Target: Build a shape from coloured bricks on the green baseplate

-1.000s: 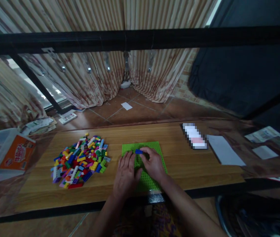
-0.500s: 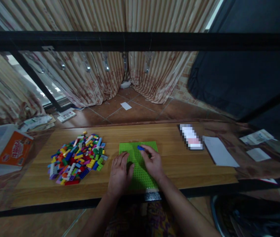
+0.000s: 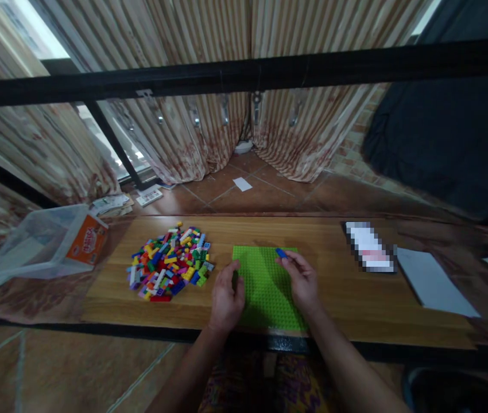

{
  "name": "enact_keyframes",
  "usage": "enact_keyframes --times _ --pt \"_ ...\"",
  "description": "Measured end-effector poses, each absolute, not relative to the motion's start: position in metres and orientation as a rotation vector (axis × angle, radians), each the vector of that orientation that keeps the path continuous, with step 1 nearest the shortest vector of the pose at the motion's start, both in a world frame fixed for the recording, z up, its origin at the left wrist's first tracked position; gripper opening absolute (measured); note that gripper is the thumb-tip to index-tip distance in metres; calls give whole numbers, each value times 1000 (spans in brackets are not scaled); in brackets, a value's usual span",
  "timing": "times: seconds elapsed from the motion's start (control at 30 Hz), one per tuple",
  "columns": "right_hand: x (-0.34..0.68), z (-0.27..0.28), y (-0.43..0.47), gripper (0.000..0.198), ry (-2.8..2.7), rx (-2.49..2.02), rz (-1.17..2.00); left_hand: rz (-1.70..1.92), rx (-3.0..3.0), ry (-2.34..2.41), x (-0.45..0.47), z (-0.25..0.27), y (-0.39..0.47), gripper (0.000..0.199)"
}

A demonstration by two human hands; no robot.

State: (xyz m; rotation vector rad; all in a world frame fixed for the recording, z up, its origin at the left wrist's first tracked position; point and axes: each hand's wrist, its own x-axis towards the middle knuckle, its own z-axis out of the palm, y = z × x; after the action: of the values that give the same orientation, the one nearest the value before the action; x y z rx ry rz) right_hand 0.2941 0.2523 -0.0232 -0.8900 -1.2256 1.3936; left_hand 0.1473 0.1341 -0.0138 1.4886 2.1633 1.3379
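Pinching a blue brick in right fingers, one end hidden, left fingers parted, green baseplate part-covered

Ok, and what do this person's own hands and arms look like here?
The left hand and right hand wear no gloves. The forearms show no sleeves, cables or wristbands. Rings cannot be made out either way. Patterned purple-and-yellow clothing shows between them.
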Motion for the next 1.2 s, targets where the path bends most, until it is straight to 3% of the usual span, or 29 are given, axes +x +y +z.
enact_keyframes --times 0.47,0.77,0.93,1.2 --pt "297 -28 249 31 -1566 -1011 1271 1483 1430 2190 149 -10 122 28" --pt "297 -30 247 38 -1641 -1104 1206 1426 1240 2838 67 3 69 26" --pt "298 -29 245 39 -1628 -1166 1212 1108 1005 3104 -1 17 58 29" --pt "297 -28 244 41 -1681 -1188 1149 661 1269 2998 -30 24 75 28"
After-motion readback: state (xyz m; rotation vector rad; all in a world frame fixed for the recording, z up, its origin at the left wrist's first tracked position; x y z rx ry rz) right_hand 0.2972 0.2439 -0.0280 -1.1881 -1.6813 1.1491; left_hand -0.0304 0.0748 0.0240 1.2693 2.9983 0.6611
